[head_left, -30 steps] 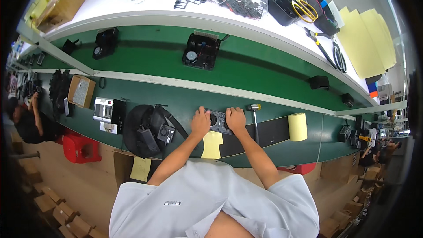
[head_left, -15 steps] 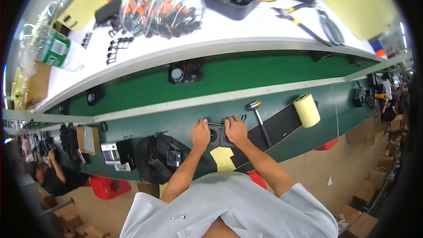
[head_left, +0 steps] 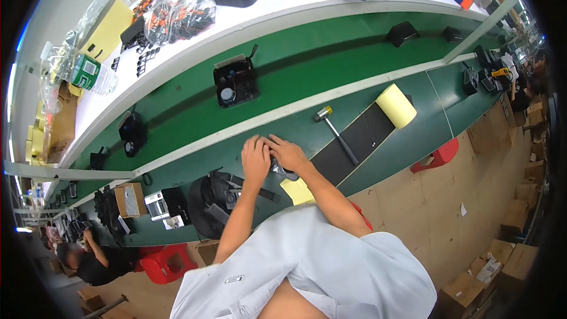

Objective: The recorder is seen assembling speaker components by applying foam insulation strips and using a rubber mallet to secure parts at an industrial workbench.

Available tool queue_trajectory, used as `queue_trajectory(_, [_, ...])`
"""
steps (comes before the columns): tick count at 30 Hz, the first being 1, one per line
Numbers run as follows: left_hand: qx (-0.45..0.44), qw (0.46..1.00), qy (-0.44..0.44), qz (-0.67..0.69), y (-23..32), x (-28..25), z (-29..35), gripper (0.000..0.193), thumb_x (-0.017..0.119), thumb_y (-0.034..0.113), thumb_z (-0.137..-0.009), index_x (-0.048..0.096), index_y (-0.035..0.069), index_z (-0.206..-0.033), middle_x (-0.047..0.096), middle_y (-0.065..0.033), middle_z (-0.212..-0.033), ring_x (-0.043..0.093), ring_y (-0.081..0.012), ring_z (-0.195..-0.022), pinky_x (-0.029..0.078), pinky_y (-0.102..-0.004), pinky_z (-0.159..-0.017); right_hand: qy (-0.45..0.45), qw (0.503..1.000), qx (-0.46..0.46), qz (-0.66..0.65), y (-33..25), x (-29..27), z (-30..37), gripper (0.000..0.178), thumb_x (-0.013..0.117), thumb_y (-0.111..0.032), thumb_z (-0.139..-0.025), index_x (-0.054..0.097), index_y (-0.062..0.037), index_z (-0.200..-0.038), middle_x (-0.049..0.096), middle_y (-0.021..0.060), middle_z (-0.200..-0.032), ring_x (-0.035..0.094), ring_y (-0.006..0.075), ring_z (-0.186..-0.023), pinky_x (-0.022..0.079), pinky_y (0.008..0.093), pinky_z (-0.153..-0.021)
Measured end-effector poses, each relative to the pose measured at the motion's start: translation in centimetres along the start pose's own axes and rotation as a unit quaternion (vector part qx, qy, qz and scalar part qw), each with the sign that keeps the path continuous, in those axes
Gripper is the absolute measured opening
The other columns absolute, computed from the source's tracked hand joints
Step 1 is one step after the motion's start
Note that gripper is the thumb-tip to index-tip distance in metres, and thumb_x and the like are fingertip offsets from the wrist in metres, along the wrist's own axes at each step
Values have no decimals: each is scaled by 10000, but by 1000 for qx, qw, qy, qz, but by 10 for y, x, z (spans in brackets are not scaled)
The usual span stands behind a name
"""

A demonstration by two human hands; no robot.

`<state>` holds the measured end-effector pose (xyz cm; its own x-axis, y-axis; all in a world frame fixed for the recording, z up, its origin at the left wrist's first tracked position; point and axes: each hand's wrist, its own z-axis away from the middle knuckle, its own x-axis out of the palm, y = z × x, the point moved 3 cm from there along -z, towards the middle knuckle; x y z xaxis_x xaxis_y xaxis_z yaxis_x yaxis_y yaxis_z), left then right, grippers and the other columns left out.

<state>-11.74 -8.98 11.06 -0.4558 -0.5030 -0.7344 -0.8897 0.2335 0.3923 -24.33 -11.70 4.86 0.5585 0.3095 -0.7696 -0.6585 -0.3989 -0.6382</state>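
Covering part of a dark panel [head_left: 285, 172] by hand at a green workbench [head_left: 419, 136]

At far left, a clear bottle with a green label [head_left: 88, 74] is seen lying tilted on the white upper shelf [head_left: 266, 16]; below it, at the bench, a co-worker in black [head_left: 94, 263] is seated beside a red stool [head_left: 162, 264]. Next are placed a heap of black straps [head_left: 108, 212], an open cardboard box [head_left: 133, 199] and a white-and-black device [head_left: 158, 205]. Above, a transparent bag of small orange and black parts [head_left: 180, 18] is set on the shelf. A black bag [head_left: 205, 204] is partly covered by the left forearm.

At centre, the left hand [head_left: 256, 156] is laid with bent fingers at the panel's left end. The right hand [head_left: 287, 153] is placed over the panel from the other side, its fingertips brought against the left hand. Whether the panel is gripped or merely touched by either hand cannot be told, since the contact is hidden. A yellow sheet [head_left: 296, 191] is positioned just on the wearer's side of the panel.

Farther right, the handle of a hammer [head_left: 335, 134] is laid across a black mat [head_left: 372, 127], whose far end is occupied by a yellow roll [head_left: 396, 106].
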Motion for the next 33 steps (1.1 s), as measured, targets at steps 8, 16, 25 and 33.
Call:
queue_trajectory(8, [-94, 953, -280, -73, -47, 60, 38, 268, 505, 273, -939, 638, 58, -851, 678, -157, -855, 671, -373, -767, 559, -487, -643, 4, 965, 258, 38, 30, 4, 5, 450, 425, -306, -986, 713, -26, -785, 696, 213, -812, 684, 418, -758, 561, 500, -704])
queue_trajectory(16, [-118, 950, -282, -65, -36, 54, 31, 305, 510, 276, -946, 683, 61, -817, 687, -135, -845, 674, -354, -779, 567, -481, -652, 44, 971, 203, 116, 15, 0, 3, 364, 482, -255, -955, 694, -11, -786, 689, 214, -848, 670, 409, -780, 557, 494, -721])
queue_trajectory(25, [-83, 981, -168, -47, -28, 18, 75, 194, 586, 247, -882, 655, 85, -963, 639, -77, -1003, 559, -313, -1063, 498, -461, -797, -337, 931, 109, -88, 56, -1, -5, 917, 647, -613, -805, 461, 49, -1411, 535, 274, -1374, 471, 346, -1331, 419, 380, -1064])
queue_trajectory(33, [-157, 950, -173, 209, -31, -28, 89, 824, 784, 359, -742, 433, 113, -1446, 383, -194, -1492, 371, -386, -1377, 326, -498, -1122, -305, 946, 79, -69, 5, -14, 36, 1007, 885, -429, -552, 479, 14, -1360, 520, 211, -1363, 485, 383, -1264, 402, 442, -1055])
